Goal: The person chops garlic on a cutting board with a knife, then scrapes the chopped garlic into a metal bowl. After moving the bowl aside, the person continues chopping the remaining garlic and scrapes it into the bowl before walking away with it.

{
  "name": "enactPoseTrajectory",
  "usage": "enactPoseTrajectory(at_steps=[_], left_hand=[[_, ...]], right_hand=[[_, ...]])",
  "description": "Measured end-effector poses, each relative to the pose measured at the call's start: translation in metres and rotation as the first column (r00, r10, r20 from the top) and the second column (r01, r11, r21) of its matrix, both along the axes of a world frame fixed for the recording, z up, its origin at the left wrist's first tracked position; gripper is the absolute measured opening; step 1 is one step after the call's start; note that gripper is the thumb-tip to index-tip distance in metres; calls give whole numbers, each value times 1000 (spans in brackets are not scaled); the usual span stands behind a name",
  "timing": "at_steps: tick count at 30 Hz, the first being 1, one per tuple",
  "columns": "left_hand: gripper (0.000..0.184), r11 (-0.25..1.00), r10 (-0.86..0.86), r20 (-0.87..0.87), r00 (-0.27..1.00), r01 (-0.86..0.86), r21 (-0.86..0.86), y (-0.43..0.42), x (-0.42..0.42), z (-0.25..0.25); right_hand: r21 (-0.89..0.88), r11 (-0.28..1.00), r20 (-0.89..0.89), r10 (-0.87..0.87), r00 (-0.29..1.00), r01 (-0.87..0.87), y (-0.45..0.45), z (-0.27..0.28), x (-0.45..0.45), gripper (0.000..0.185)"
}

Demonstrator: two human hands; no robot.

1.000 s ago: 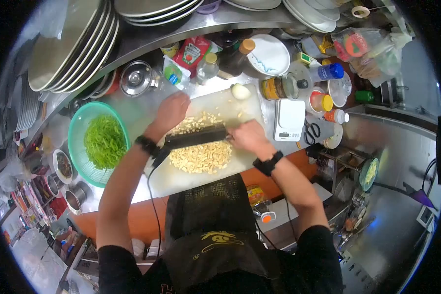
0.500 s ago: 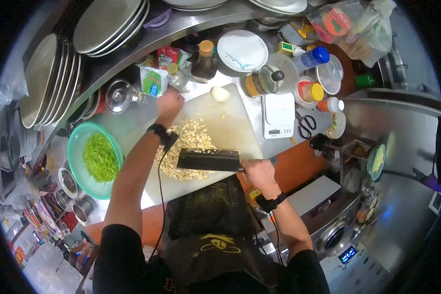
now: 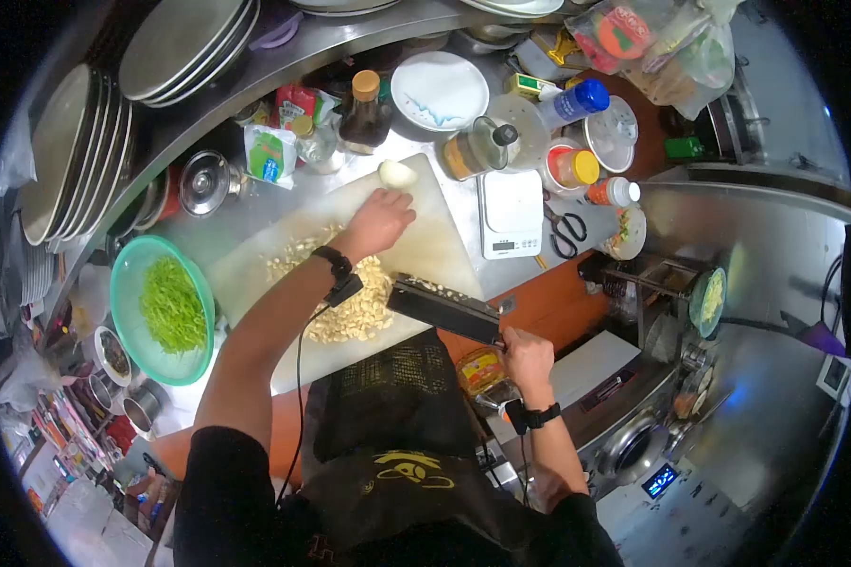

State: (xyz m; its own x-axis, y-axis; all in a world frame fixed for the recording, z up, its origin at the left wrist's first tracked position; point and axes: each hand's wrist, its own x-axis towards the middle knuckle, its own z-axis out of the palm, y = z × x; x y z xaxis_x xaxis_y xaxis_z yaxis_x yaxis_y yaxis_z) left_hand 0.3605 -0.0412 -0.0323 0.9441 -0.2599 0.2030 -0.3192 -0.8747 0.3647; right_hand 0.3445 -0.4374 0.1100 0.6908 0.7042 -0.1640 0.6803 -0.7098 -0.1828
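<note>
My right hand [image 3: 528,357] is wrapped round the handle of a wide, dark-bladed cleaver [image 3: 444,310]. Its blade lies tilted over the near right edge of the white cutting board [image 3: 444,236], with several pale bits on its far edge. A heap of chopped pale pieces [image 3: 355,307], garlic-like, covers the board's near left part, touching or close to the blade tip. Above the board's middle, my left hand [image 3: 380,222] has its fingers loosely spread and nothing visible in them. Just beyond those fingers sits a white, onion-like piece [image 3: 397,174].
At left stands a green bowl [image 3: 123,312] of shredded greens. Behind the board are glass bottles [image 3: 364,113] and a white plate [image 3: 440,90]. A kitchen scale [image 3: 511,213] and black scissors [image 3: 565,234] lie to the right. Stacked plates [image 3: 175,47] fill the shelf.
My left hand has moved right, from the board's far left edge to just before the white piece. The cleaver has shifted from above the heap towards the right and turned, its handle now nearer me.
</note>
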Motion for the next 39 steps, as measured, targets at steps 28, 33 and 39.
enactPoseTrajectory(at_steps=[28,33,39], left_hand=[[80,879,337,-508,793,-458,-132,3,-229,85],[50,832,512,-194,837,-539,-129,23,-266,28],[11,794,557,-7,830,-536,-288,-1,-235,23]], right_hand=[[-20,922,225,380,897,-386,115,57,-52,17],[-5,990,-229,-139,963,142,55,58,-64,27],[-91,421,-979,-202,-5,903,24,50,-83,30]])
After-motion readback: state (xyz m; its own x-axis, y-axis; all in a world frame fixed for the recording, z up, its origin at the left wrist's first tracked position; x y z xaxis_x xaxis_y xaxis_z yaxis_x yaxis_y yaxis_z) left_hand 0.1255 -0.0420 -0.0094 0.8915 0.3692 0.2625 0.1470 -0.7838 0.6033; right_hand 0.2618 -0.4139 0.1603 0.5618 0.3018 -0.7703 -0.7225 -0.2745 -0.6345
